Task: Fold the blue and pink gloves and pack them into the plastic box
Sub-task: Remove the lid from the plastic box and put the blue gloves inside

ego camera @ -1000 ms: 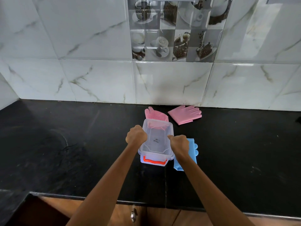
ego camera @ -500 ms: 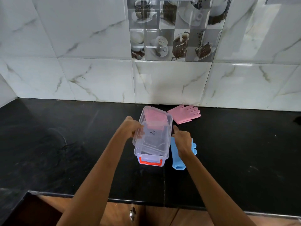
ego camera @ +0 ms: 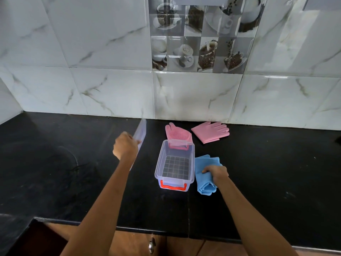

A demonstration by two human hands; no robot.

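The blue gloves [ego camera: 205, 173] lie in a soft, already doubled-over bundle on the black tabletop [ego camera: 276, 172], touching the right wall of the clear plastic box [ego camera: 175, 164]. They look like thin, floppy silicone or rubber: light, limp, probably a little grippy, and likely to spring open if let go, so the best hold is a pinch across the whole stack near its folded middle, pressing the layers together rather than lifting by one edge or a finger. The right hand [ego camera: 215, 173] rests on that bundle with its fingers curled down over the top layers, closing on it, though whether it has a full grip I cannot tell. The left hand [ego camera: 125, 147] is closed around the transparent lid [ego camera: 140, 133], held tilted up off to the left of the box; the lid is stiff, light and smooth. Two pink gloves wait behind the box: one pink glove [ego camera: 177, 133] with a nubbed palm touches its far end, the other pink glove [ego camera: 211, 132] lies flat nearer the tiled wall [ego camera: 110, 93]. Compared with half a second ago, the lid has come off and swung away left, the box interior with its grid floor is now exposed and empty, and the right hand has moved from the box rim onto the blue gloves.
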